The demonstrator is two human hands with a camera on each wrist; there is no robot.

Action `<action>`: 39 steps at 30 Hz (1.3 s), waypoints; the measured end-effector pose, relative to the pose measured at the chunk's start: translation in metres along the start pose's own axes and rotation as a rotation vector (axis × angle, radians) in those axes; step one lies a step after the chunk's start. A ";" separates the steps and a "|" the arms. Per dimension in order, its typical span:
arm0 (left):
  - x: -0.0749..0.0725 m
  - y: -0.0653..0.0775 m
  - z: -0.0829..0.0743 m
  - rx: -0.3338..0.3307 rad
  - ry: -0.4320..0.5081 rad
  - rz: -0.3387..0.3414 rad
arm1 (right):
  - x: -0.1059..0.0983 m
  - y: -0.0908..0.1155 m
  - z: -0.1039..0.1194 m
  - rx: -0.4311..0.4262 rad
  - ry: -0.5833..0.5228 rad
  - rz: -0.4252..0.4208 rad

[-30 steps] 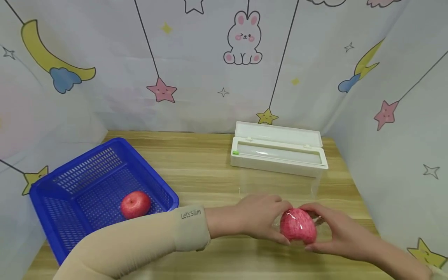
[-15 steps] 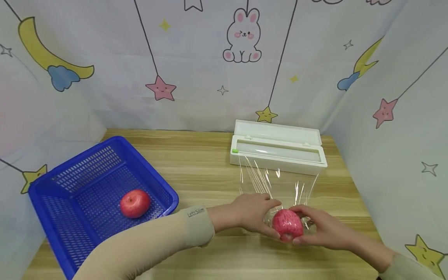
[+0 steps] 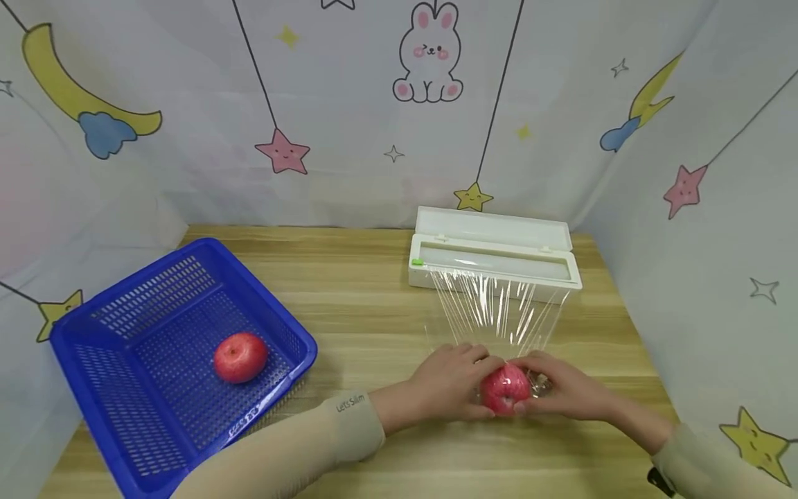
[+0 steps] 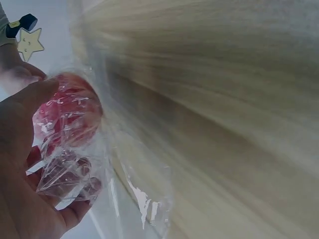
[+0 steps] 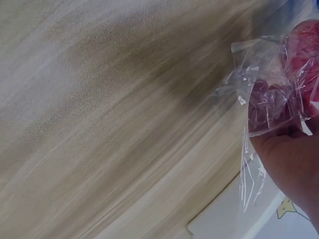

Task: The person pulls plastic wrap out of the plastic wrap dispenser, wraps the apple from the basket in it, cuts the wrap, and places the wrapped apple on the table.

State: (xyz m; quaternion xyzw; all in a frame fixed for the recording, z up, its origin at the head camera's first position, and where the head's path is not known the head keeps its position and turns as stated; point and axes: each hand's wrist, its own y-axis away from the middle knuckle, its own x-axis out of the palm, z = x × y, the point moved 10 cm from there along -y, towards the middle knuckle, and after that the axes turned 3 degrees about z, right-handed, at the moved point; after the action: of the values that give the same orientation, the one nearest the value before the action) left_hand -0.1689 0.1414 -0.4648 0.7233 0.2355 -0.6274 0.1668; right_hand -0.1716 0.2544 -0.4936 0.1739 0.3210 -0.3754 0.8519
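Between both hands is a red apple [image 3: 506, 391] wrapped in clear cling film [image 3: 492, 312]. My left hand [image 3: 445, 381] grips its left side, and my right hand [image 3: 570, 391] grips the opposite side. From the apple the film stretches back, creased into shiny lines, to a white cling film dispenser [image 3: 430, 277] with its lid raised. In the left wrist view, crumpled film covers the apple [image 4: 70, 112] and bunches by the left fingers. The right wrist view shows loose film gathered over the right hand [image 5: 294, 164].
A blue plastic basket [image 3: 268, 294] with a second red apple [image 3: 240, 357] inside stands on the left of the wooden table [image 3: 349, 291]. A green slider [image 3: 417, 262] sits at the dispenser's left end. Patterned cloth [image 3: 337, 187] encloses the back and sides.
Both hands have turned the apple and moved it slightly left and toward the dispenser. The film between apple and dispenser has become visibly taut and creased.
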 end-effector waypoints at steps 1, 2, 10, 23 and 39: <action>0.003 0.000 0.001 -0.004 0.004 -0.004 | 0.001 -0.001 -0.003 0.007 -0.012 0.011; 0.005 0.000 0.002 -0.009 0.010 -0.007 | 0.002 -0.003 -0.006 0.017 -0.031 0.026; 0.019 -0.006 0.009 -0.023 -0.078 -0.008 | 0.008 -0.009 -0.029 0.121 -0.112 0.096; 0.032 -0.016 0.013 -0.042 -0.130 0.000 | 0.006 -0.008 -0.045 0.213 -0.136 0.068; 0.035 -0.024 0.046 -0.108 0.127 0.052 | -0.018 0.026 -0.030 0.074 0.188 -0.145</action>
State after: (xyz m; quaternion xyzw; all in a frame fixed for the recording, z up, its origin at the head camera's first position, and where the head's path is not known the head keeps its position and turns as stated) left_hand -0.2164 0.1418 -0.5056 0.7574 0.2601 -0.5622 0.2065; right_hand -0.1736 0.2967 -0.5021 0.2161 0.3971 -0.4296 0.7817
